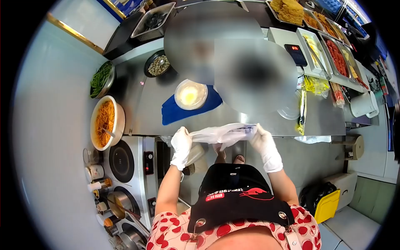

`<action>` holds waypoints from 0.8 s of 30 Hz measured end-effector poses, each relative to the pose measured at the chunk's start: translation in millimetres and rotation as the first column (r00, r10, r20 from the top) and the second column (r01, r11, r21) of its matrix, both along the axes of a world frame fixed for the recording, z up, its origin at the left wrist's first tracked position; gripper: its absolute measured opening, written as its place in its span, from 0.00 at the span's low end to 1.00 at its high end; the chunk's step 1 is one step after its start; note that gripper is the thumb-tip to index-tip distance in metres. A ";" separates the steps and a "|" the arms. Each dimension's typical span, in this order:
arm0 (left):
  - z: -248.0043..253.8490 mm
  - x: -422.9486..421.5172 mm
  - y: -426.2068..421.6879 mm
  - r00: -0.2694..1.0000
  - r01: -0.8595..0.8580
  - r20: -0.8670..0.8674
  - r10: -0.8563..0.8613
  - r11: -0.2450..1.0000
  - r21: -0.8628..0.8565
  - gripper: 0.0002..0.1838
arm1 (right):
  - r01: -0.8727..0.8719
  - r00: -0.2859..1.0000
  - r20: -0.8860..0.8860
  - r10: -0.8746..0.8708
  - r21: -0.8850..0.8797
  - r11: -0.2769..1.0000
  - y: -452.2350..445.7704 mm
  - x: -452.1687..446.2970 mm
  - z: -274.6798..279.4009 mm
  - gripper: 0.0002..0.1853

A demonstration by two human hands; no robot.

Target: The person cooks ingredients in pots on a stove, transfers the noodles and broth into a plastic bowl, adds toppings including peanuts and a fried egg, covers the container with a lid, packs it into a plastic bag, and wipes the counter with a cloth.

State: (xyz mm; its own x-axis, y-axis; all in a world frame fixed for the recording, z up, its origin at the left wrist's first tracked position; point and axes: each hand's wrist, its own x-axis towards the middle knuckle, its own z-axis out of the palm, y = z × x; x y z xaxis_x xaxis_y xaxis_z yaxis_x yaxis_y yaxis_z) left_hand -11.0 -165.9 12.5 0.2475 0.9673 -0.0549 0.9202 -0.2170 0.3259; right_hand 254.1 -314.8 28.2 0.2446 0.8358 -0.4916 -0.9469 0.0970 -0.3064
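A translucent white plastic bag [223, 133] with blue print near its right end is stretched sideways between my gloved hands, in front of the counter's edge. My left hand [181, 143], in a white glove, is closed on the bag's left end. The other end is pinched by my right hand [264, 143], gloved the same way. Just beyond the bag, a round clear container [191, 95] with pale, yellowish contents stands on a blue cloth [171, 112]. Neither hand touches the container.
A bowl of orange shreds [118, 121], a bowl of greens [101, 81] and a dark bowl [157, 64] stand left. Cooktops [121, 160] lie below them. Food trays [336, 56], yellow packets [315, 85] and clear lids [289, 109] are right. Blurred areas hide the counter's middle.
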 end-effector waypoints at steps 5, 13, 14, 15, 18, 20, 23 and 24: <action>30.8 44.1 -33.0 0.786 0.269 0.571 -0.236 0.963 0.026 0.36 | -0.325 0.876 0.363 0.318 -0.043 0.945 25.7 -13.8 39.0 0.08; 39.1 44.0 -37.2 0.536 0.149 0.791 0.294 0.890 -0.432 0.11 | -0.493 -0.526 0.752 -0.397 0.111 0.863 42.6 -66.7 79.1 0.09; 59.4 37.5 -34.4 0.498 0.166 0.805 0.322 0.876 -0.452 0.11 | -0.538 -0.650 0.729 -0.217 -0.239 0.808 48.5 -81.6 77.6 0.08; 81.0 29.8 -31.4 0.458 0.185 0.819 0.345 0.865 -0.467 0.11 | -0.511 -0.774 0.629 -0.069 -0.556 0.655 55.5 -96.3 77.1 0.08; 91.9 -25.2 -14.7 0.643 0.033 0.764 0.052 0.995 -0.096 0.09 | -0.435 -0.805 0.593 0.005 -0.597 0.675 67.7 -104.6 -1.2 0.19; 94.1 -50.1 -1.2 0.775 -0.172 0.600 0.198 0.980 -0.101 0.09 | -0.555 -0.512 0.825 0.239 -0.531 0.641 71.7 -110.8 18.2 0.23; 119.8 -61.5 -6.4 0.989 -0.150 0.055 0.140 0.952 0.266 0.28 | -0.511 -0.603 0.764 0.229 -0.590 0.625 94.5 -122.4 47.7 0.23; 151.2 -48.0 -16.9 0.995 -0.029 -0.065 0.075 0.849 0.528 0.39 | -0.527 -0.566 0.801 0.196 -0.534 0.661 102.2 -125.1 50.2 0.22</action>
State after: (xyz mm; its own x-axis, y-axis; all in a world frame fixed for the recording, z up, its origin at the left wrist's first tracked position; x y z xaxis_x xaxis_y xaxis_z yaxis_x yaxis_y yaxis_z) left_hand -58.9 -182.8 163.7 0.2129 0.8682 0.4482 0.9528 -0.2861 0.1016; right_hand 129.1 -212.6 78.4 -0.2677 0.9563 -0.1177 0.6791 0.1007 -0.7271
